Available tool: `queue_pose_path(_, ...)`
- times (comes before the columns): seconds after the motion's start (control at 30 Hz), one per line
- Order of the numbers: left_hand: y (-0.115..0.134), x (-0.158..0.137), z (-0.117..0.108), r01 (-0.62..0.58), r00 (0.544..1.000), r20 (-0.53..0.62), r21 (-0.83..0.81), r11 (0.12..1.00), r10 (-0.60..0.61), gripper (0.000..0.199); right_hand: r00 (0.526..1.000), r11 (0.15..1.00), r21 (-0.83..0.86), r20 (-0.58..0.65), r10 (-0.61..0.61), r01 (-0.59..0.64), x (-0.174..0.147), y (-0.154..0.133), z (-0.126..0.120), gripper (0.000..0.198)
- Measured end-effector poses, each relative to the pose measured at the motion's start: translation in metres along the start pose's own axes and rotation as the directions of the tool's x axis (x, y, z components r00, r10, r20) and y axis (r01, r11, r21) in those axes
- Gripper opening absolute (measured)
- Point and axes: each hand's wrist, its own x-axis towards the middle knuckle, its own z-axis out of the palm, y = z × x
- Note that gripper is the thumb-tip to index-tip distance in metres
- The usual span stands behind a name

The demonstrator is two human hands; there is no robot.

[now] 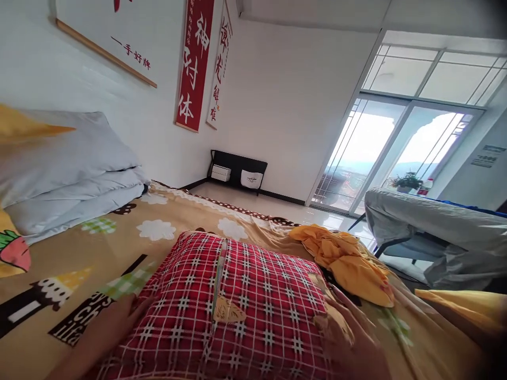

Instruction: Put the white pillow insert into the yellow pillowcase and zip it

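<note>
Right hand (pixel 352 330) open against plaid cushion (pixel 273 295) at four o'clock; left hand (pixel 113 324) at eight, can't tell grip. Uneven pressing might spread the central opening (pixel 219 272).

The left grip (pixel 125 315) is a bare hand on an uncovered forearm (pixel 89 345); the right grip (pixel 350 330) shows bare, slender fingers (pixel 354 312).

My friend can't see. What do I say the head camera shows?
A red plaid cushion lies on a patterned blanket, the left hand and right hand at its sides. Pillows sit to the left, yellow cloth to the right, a glass door beyond.
</note>
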Motion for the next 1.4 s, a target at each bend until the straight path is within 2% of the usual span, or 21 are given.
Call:
queue_pose_path(0.1,0.007,-0.003,0.006,0.015,1.000,-0.022,0.009,1.000,-0.015,0.051,0.983,0.984,0.077,0.078,-0.167,0.161,0.064,-0.076,0.017,0.041)
queue_pose_path(0.17,0.008,-0.005,0.004,0.009,1.000,-0.016,-0.007,1.000,-0.009,0.050,0.896,0.915,0.176,0.206,-0.394,0.362,0.112,-0.144,0.021,0.044)
queue_pose_path(0.23,0.007,-0.010,0.001,0.023,1.000,0.000,-0.008,1.000,-0.023,0.049,0.798,0.818,0.263,0.208,-0.565,0.511,0.153,-0.208,0.031,0.045)
queue_pose_path(0.33,0.008,-0.024,-0.006,0.120,0.992,0.033,0.080,0.990,-0.123,0.047,0.761,0.781,0.336,0.224,-0.609,0.526,0.182,-0.264,0.076,0.044)
queue_pose_path(0.37,0.009,-0.029,-0.007,0.154,0.986,0.047,0.136,0.979,-0.161,0.046,0.743,0.794,0.354,0.302,-0.598,0.495,0.180,-0.270,0.099,0.047)
queue_pose_path(0.4,0.010,-0.035,-0.008,0.171,0.981,0.059,0.197,0.965,-0.186,0.046,0.691,0.811,0.369,0.429,-0.582,0.454,0.174,-0.271,0.125,0.051)
queue_pose_path(0.43,0.010,-0.040,-0.009,0.173,0.978,0.071,0.253,0.952,-0.196,0.045,0.600,0.841,0.361,0.590,-0.541,0.404,0.165,-0.267,0.150,0.053)
queue_pose_path(0.53,0.009,-0.048,-0.008,0.130,0.980,0.097,0.356,0.926,-0.174,0.043,0.512,0.874,0.334,0.713,-0.479,0.353,0.137,-0.247,0.205,0.058)
queue_pose_path(0.63,0.005,-0.049,-0.008,0.121,0.984,0.076,0.391,0.913,-0.163,0.040,0.472,0.867,0.342,0.735,-0.487,0.363,0.132,-0.238,0.222,0.063)
queue_pose_path(0.7,0.008,-0.048,-0.009,0.112,0.994,-0.031,0.425,0.898,-0.109,0.038,0.443,0.860,0.341,0.750,-0.492,0.378,0.136,-0.242,0.221,0.064)
queue_pose_path(0.77,0.018,-0.046,-0.013,0.035,0.982,-0.183,0.426,0.904,0.048,0.043,0.438,0.861,0.321,0.758,-0.483,0.393,0.138,-0.250,0.218,0.063)
queue_pose_path(0.83,0.036,-0.045,-0.014,-0.190,0.912,-0.281,0.358,0.914,0.300,0.043,0.446,0.865,0.293,0.762,-0.469,0.408,0.137,-0.257,0.215,0.062)
queue_pose_path(0.9,0.057,-0.043,-0.010,-0.468,0.784,-0.322,0.255,0.846,0.531,0.037,0.446,0.860,0.283,0.761,-0.471,0.425,0.138,-0.260,0.211,0.059)
queue_pose_path(0.97,0.072,-0.041,-0.001,-0.618,0.683,-0.352,0.187,0.763,0.640,0.035,0.420,0.838,0.312,0.754,-0.505,0.447,0.144,-0.259,0.205,0.053)
queue_pose_path(1.0,0.076,-0.040,0.005,-0.631,0.673,-0.366,0.168,0.757,0.643,0.037,0.392,0.820,0.342,0.750,-0.532,0.459,0.150,-0.257,0.201,0.049)
queue_pose_path(1.03,0.078,-0.039,0.012,-0.616,0.687,-0.375,0.153,0.773,0.622,0.042,0.355,0.799,0.376,0.748,-0.561,0.469,0.159,-0.256,0.197,0.045)
queue_pose_path(1.13,0.075,-0.039,0.026,-0.537,0.772,-0.335,0.110,0.836,0.540,0.061,0.232,0.747,0.454,0.757,-0.611,0.485,0.191,-0.255,0.191,0.039)
queue_pose_path(1.2,0.071,-0.040,0.032,-0.527,0.801,-0.278,0.096,0.845,0.531,0.068,0.196,0.744,0.455,0.774,-0.602,0.489,0.210,-0.259,0.194,0.041)
queue_pose_path(1.23,0.069,-0.041,0.033,-0.530,0.807,-0.252,0.091,0.843,0.534,0.070,0.203,0.750,0.444,0.779,-0.593,0.490,0.217,-0.261,0.199,0.044)
queue_pose_path(1.3,0.067,-0.042,0.035,-0.532,0.815,-0.219,0.086,0.843,0.536,0.072,0.250,0.772,0.410,0.781,-0.572,0.485,0.221,-0.266,0.213,0.052)
queue_pose_path(1.4,0.065,-0.043,0.038,-0.517,0.828,-0.198,0.088,0.851,0.524,0.074,0.320,0.824,0.346,0.799,-0.509,0.449,0.206,-0.264,0.241,0.064)
